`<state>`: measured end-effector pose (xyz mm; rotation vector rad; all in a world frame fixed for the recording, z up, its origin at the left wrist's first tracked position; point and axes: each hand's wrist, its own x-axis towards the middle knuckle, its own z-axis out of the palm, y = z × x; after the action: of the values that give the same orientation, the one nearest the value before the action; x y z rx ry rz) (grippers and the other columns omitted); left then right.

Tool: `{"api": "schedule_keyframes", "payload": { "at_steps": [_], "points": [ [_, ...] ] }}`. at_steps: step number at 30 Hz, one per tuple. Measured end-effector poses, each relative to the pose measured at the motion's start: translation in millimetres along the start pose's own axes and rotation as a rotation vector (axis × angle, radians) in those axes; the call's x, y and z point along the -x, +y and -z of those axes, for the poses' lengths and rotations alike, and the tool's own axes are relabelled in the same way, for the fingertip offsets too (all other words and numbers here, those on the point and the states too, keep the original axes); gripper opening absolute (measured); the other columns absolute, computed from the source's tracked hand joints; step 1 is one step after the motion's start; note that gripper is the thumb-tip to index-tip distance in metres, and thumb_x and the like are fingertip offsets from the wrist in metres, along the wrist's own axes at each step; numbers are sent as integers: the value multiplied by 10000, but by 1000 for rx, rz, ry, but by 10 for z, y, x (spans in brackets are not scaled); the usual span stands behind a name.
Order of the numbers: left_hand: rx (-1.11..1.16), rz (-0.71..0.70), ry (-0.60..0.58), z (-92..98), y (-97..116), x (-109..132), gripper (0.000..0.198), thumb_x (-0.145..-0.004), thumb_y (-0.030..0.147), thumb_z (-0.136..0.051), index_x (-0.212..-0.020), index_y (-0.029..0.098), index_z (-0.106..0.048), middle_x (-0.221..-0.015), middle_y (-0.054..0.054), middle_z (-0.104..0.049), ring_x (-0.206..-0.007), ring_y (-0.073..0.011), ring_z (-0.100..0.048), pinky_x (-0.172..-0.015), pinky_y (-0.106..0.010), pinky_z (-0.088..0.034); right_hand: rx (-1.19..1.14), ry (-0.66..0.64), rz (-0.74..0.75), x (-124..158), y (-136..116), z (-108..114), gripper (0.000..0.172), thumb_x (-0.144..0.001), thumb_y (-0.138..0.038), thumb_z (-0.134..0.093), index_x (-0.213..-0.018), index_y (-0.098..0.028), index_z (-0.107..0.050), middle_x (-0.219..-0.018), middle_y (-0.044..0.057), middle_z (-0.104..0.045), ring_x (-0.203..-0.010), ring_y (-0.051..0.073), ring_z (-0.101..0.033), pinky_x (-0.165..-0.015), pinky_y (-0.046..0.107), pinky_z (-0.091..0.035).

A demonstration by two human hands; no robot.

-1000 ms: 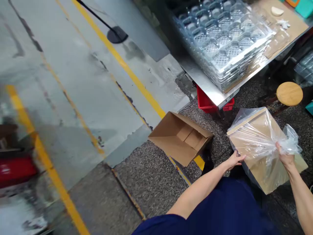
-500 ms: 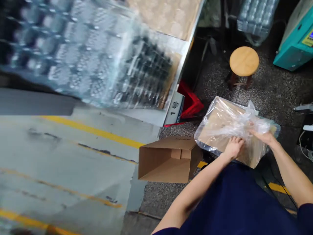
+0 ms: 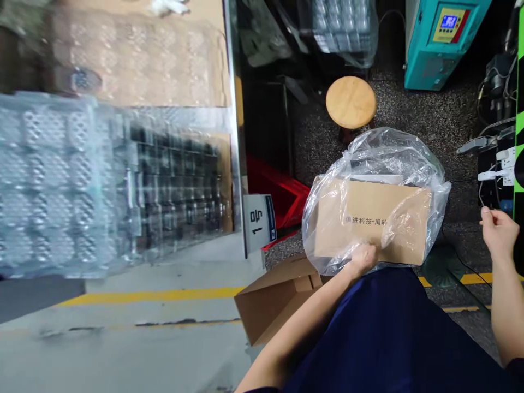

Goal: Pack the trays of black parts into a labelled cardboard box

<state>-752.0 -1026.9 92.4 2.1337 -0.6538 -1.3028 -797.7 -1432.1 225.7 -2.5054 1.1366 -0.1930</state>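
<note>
In front of my body stands a brown cardboard box [image 3: 370, 204] with dark printed characters, surrounded by a loose clear plastic bag [image 3: 388, 147]. The bag spreads wide around the box's far side and both ends. My left hand [image 3: 363, 257] is closed on the bag at the near edge, over the box. Away from the box, out at the right, my right hand [image 3: 499, 232] is raised with thumb and fingers pinched together. Whether anything thin is between those fingertips, I cannot make out.
An open cardboard carton [image 3: 282, 297] sits on the floor, partly behind my left forearm. Beyond the bag is a round wooden stool [image 3: 351, 102]. A table with clear plastic trays [image 3: 45, 180] fills the left. A teal machine [image 3: 434, 52] and power strips [image 3: 507, 166] stand right.
The bag was bunched over the box under both hands; now it lies spread and the print shows. My right hand has moved off to the right. The view has turned.
</note>
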Motion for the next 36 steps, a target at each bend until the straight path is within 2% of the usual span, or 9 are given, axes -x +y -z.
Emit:
{"api": "schedule_keyframes", "payload": {
  "at_steps": [3, 6, 11, 15, 18, 23, 28, 33, 36],
  "points": [
    [15, -43, 3, 54, 56, 6, 169, -873, 362, -763, -883, 196, -794, -902, -123, -739, -992, -326, -717, -993, -424, -532, -64, -249, 291, 454, -625, -486, 436, -1013, -569, -581, -932, -182, -765, -863, 88, -753, -806, 214, -713, -829, 347, -584],
    [106, -110, 21, 212, 16, -42, 379, -901, 557, -720, -1091, 239, -799, -944, -92, -754, -961, -297, -730, -962, -399, -548, -91, -617, 700, 776, -1206, -1164, 373, -1087, -426, -476, -1197, -227, -771, -1326, 101, -723, -1262, 263, -641, -1157, 429, -477],
    [323, 299, 422, 724, -337, -263, 574, -1080, 454, -400, -1561, 152, -486, -1098, -127, -746, -964, -243, -731, -933, -389, -571, 172, -788, 702, 833, -1320, -1902, 385, -1080, -364, -519, -1383, -195, -686, -1641, 178, -467, -1504, 423, -387, -1192, 836, -113],
    [134, 620, 594, 1070, -818, -283, 709, -996, 375, -551, -1649, 164, -369, -1693, -256, -346, -1533, -427, -398, -1234, -637, -307, 323, -760, 724, 797, -974, -1858, 419, -1093, -368, -444, -1430, -235, -655, -1687, 142, -408, -1549, 408, -341, -1163, 892, -13],
    [63, 773, 577, 1148, -1117, -209, 794, -994, 425, -537, -1705, 198, -264, -1766, -236, -206, -1616, -470, -221, -1260, -715, -181, 488, -758, 751, 834, -812, -1728, 481, -1106, -383, -357, -1516, -295, -594, -1720, 78, -360, -1578, 370, -315, -1195, 871, -70],
    [35, 774, 551, 1062, -1322, -176, 816, -972, 520, -560, -1685, 205, -322, -1785, -210, -169, -1633, -479, -161, -1274, -693, -197, 588, -755, 759, 881, -700, -1666, 505, -1102, -405, -334, -1536, -332, -582, -1733, 29, -338, -1593, 360, -298, -1229, 811, -182],
    [3, 710, 547, 957, -1377, -222, 867, -951, 534, -599, -1688, 183, -309, -1786, -207, -163, -1625, -472, -179, -1270, -691, -227, 554, -709, 781, 890, -642, -1742, 498, -1100, -399, -358, -1529, -298, -589, -1724, 54, -356, -1593, 358, -300, -1242, 741, -242],
    [91, 575, 584, 1054, -1503, -244, 461, -968, 351, -603, -1410, 225, -642, -1578, -151, -508, -1367, -326, -567, -1180, -463, -449, 506, -634, 831, 895, -643, -1805, 434, -1099, -343, -384, -1399, -227, -675, -1687, 73, -425, -1562, 363, -348, -1231, 668, -302],
    [131, 557, 605, 1182, -1625, -251, 364, -984, 330, -600, -1317, 207, -680, -1409, -147, -619, -1253, -279, -626, -1116, -388, -489, 455, -609, 859, 871, -655, -1827, 371, -1097, -299, -393, -1177, -213, -745, -1655, 68, -475, -1537, 348, -395, -1235, 639, -302]
  ]
}}
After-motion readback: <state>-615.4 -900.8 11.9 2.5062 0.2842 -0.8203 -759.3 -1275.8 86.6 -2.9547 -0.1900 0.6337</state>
